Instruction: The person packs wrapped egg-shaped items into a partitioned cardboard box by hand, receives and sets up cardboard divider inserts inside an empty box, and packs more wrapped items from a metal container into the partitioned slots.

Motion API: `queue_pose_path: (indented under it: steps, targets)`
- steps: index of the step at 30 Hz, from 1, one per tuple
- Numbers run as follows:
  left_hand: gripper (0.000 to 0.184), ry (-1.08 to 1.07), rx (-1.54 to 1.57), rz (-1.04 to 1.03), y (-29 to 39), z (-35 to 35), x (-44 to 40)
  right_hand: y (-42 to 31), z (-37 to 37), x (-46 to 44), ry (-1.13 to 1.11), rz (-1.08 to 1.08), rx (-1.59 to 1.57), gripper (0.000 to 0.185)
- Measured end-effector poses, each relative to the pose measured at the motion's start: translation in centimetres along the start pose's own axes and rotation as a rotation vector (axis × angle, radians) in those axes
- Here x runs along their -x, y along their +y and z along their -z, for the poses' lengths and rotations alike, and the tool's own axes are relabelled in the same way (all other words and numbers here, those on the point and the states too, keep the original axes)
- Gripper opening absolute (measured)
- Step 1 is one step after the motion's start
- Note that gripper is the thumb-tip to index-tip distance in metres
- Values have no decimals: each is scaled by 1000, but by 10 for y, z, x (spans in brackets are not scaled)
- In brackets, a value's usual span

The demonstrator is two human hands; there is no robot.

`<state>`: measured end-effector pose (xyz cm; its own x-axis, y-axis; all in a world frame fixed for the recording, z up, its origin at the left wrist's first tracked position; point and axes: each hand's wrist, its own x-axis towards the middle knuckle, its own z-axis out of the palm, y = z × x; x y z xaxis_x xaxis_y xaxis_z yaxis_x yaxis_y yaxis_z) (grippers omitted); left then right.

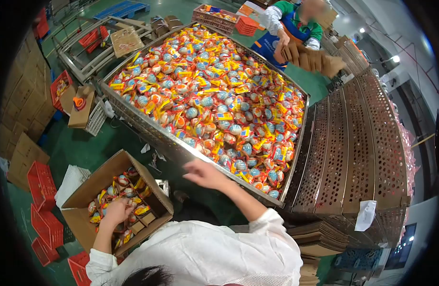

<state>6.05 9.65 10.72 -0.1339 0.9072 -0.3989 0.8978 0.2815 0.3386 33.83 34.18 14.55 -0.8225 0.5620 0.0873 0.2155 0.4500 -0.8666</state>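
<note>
My left hand (117, 212) reaches down into an open cardboard box (148, 183). Its fingers are bent in among wrapped round packs (127, 191) in blue, orange and yellow film; what they grip is hidden. Small cardboard dividers (144, 221) stand in the box's near right part. Over the near metal edge of a big bin, my right hand (204, 175) hangs with its fingers stretched and apart, holding nothing. The bin (152, 128) is heaped with the same kind of wrapped packs (214, 90).
Across the bin, a co-worker (296, 33) holds folded brown cardboard (310, 59). A perforated metal chute (355, 143) rises on the right, above stacked flat cardboard (319, 238). Red crates (40, 186) line the left floor. A metal frame (83, 59) stands at the back left.
</note>
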Motion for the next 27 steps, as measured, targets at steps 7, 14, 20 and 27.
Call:
queue_pose_path:
  steps: [7,14,20,27]
  targets:
    - [24,181,190,-433,84,103,-105,0,179,106,353,-536,644,26]
    - [31,-197,883,-535,226,91,-248,-129,368,16,938,-97,606,27]
    - [57,-580,1811,-189,350,106,-339,-3,438,-3,439,-1146,481,117]
    - [74,-1138,2120,-242,438,126,-327,47,376,34,216,-1013,-632,80]
